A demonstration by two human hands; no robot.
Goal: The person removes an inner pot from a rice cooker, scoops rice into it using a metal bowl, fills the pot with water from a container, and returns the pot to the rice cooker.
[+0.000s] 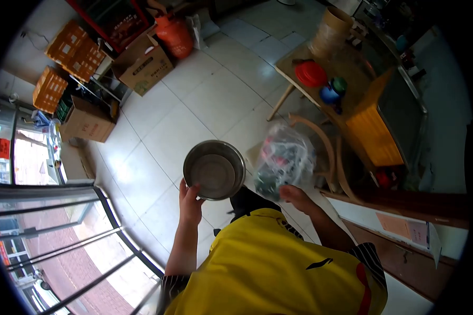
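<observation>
A round stainless steel basin [214,169] with nothing visible inside is in my left hand [191,203]. The thumb lies over its near rim, and the fingers support the outer wall. My right hand [298,199] is beside the lower end of a clear plastic bag [289,155]. Its fingers are partly hidden and look loosely curled, and I cannot tell whether they touch the bag. Pink, white and dark green contents show through the plastic.
To the right, a wooden table [299,63] holds a red lid [310,73] and a blue container [331,93]. A curved wooden chair [328,142] stands below it. Cardboard boxes [144,68] and a red gas cylinder [174,37] stand at the far left. Glass panes border the left.
</observation>
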